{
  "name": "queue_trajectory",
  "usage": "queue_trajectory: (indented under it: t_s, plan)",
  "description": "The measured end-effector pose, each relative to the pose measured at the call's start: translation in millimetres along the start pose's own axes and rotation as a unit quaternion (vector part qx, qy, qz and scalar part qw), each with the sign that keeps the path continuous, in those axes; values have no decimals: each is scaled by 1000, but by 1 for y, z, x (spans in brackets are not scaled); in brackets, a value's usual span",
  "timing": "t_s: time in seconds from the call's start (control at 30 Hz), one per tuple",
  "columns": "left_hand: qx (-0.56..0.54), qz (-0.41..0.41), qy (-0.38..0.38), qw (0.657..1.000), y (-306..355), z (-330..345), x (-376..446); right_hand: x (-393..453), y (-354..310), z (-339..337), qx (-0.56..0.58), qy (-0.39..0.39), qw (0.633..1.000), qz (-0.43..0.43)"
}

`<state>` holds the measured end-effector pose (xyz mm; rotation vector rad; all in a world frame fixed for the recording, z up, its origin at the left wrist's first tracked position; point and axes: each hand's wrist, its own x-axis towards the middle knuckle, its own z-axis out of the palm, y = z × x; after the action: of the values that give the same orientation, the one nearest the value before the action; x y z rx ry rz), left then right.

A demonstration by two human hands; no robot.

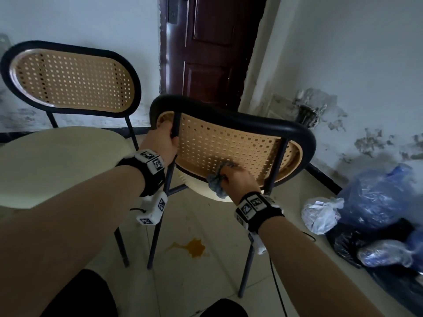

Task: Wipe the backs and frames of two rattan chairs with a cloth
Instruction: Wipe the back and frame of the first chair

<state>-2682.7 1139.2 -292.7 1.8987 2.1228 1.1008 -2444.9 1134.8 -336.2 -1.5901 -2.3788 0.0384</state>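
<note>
Head view: you are looking down at two rattan chairs on a pale tile floor (183, 282). The near chair (231, 145) has its back turned toward you, so you see the rear of its woven panel inside a dark frame, with two dark uprights running down it. Your left hand (163, 143) is closed around the left upright, just under the top rail, fingers wrapped behind the bar. Your right hand (238, 179) is bunched on a blue-grey cloth (218, 179) and presses it against the lower middle of the woven panel; part of the cloth hangs below your fist, over the edge of the seat. Both wrists carry black bands with white marker blocks.

The far chair (71, 80) stands to the left by the wall, upright, its woven back facing you and its cream seat (57, 165) partly hidden by your left forearm. It is beside the near chair, and you cannot tell whether the two touch.

An orange-brown stain (190, 247) lies on the tiles between the near chair's legs. Behind the chairs is a dark red door (210, 49). To the right, against the stained wall, sit blue and clear plastic bags (375, 207).
</note>
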Motion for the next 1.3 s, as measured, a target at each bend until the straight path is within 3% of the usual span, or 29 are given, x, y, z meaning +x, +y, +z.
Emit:
queue_trajectory:
  t_s: [0.1, 0.23, 0.27, 0.43, 0.57, 0.73, 0.8, 0.93, 1.0, 1.2, 1.3]
  plan:
    - [24, -1, -6, 1000, 2, -1, 5, 1, -13, -14, 20, 35, 999, -25]
    - [38, 3, -4, 999, 0, -1, 10, 19, -47, -54, 105, 213, 968, -84]
    - [44, 5, -6, 999, -1, -1, 11, 25, -56, -60, 120, 222, 964, -81]
    - [49, 8, 4, 999, -2, 2, 11, 45, -79, -34, -29, 134, 985, -101]
    - [46, -1, -2, 999, -1, 1, 9, 44, -84, -1, -92, 46, 993, -58]
    - [49, -2, -27, 998, -2, 1, 12, 38, -69, 16, -64, -9, 997, -32]
    - [39, 2, -30, 999, -4, 2, 12, 43, -69, 5, -97, 27, 993, -60]
    - [48, 8, -13, 999, -6, 3, 11, 55, -85, -19, -62, 214, 967, -125]
    - [56, 6, -2, 998, -5, 4, 9, 60, -96, -24, -60, 249, 958, -130]
    - [45, 16, -4, 999, -6, 3, 8, 67, -99, 4, -98, 228, 962, -113]
    - [36, 21, -17, 999, -5, 0, 5, 66, -91, 17, -100, 112, 986, -75]
